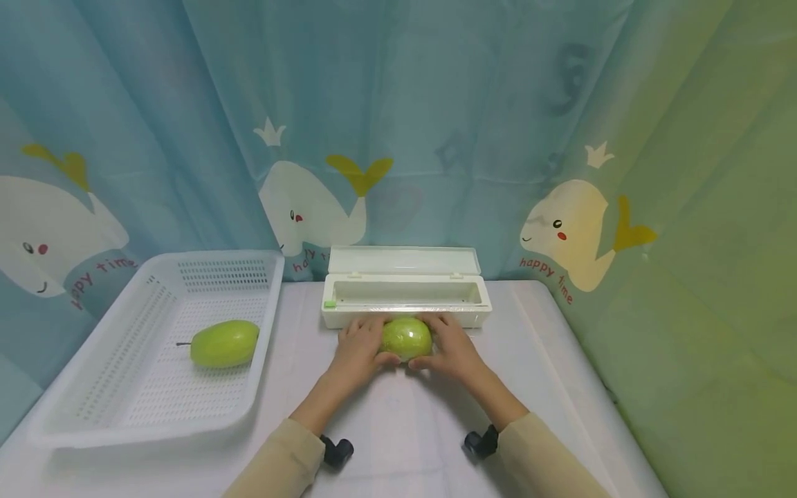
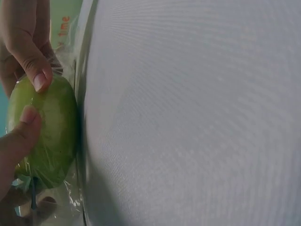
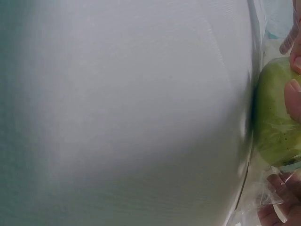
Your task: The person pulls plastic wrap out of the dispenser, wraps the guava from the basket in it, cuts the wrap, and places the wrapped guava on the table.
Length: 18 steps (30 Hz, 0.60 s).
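Green fruit [image 1: 407,337] in clear film [image 3: 265,195], gripped from both sides.
The left hand [image 1: 360,351] and right hand [image 1: 454,351] curl round it, just in front of the open white box [image 1: 473,318] on the tabletop [image 1: 398,429]; over to the left, another fruit [image 1: 225,344] lies in a white basket [image 1: 269,315].

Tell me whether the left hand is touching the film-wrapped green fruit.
Touching. The left wrist view shows the left hand with its fingers directly against the film-wrapped green fruit.
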### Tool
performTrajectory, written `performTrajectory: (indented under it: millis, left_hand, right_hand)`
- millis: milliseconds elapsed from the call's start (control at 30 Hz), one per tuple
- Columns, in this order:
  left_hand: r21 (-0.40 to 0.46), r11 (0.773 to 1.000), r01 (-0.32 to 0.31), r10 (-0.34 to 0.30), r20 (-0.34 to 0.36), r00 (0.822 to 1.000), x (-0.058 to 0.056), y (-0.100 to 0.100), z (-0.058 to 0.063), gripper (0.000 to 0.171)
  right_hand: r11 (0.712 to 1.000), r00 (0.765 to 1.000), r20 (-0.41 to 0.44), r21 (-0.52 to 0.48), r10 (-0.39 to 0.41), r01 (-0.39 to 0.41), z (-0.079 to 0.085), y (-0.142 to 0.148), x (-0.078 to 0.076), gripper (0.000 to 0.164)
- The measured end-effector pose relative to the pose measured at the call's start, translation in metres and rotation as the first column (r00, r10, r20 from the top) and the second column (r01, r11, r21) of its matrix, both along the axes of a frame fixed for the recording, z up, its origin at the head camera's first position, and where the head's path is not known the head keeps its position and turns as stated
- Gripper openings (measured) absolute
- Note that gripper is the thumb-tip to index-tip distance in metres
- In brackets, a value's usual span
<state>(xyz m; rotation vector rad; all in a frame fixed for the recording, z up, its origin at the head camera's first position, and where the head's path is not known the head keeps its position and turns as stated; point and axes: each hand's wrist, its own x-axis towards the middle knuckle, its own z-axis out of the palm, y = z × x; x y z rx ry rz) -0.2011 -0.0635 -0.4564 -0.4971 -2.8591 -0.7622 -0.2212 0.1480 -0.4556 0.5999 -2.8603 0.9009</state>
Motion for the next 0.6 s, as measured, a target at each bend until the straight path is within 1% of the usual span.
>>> performTrajectory:
  millis: [133,267,367,500,600]
  left_hand:
    - [0.003,1.0,-0.008,0.008,0.012,1.0,-0.0005,0.0,0.0004,0.076]
    - [-0.001,1.0,-0.001,0.001,0.026,1.0,0.0003,-0.0003,0.0007,0.074]
    - [0.008,1.0,-0.003,0.003,0.041,0.999,0.0011,-0.0008,0.0015,0.072]
    - [0.019,1.0,-0.016,0.015,0.053,0.998,0.001,-0.0014,0.0023,0.071]
    - [0.025,1.0,-0.018,0.017,0.057,0.998,-0.0001,-0.0019,0.0022,0.07]
  right_hand:
    - [1.0,1.0,0.016,-0.009,0.012,-0.012,0.0018,0.0005,-0.001,0.085]
    - [1.0,0.998,0.063,-0.005,0.019,-0.019,0.0028,0.0026,-0.0042,0.082]
    - [0.999,0.995,0.098,-0.037,0.037,-0.033,0.003,0.0039,-0.0063,0.079]
    - [0.995,0.992,0.111,-0.084,0.058,-0.049,0.002,0.0036,-0.0076,0.076]
    - [0.995,0.991,0.123,-0.086,0.051,-0.04,0.0013,0.0024,-0.008,0.077]
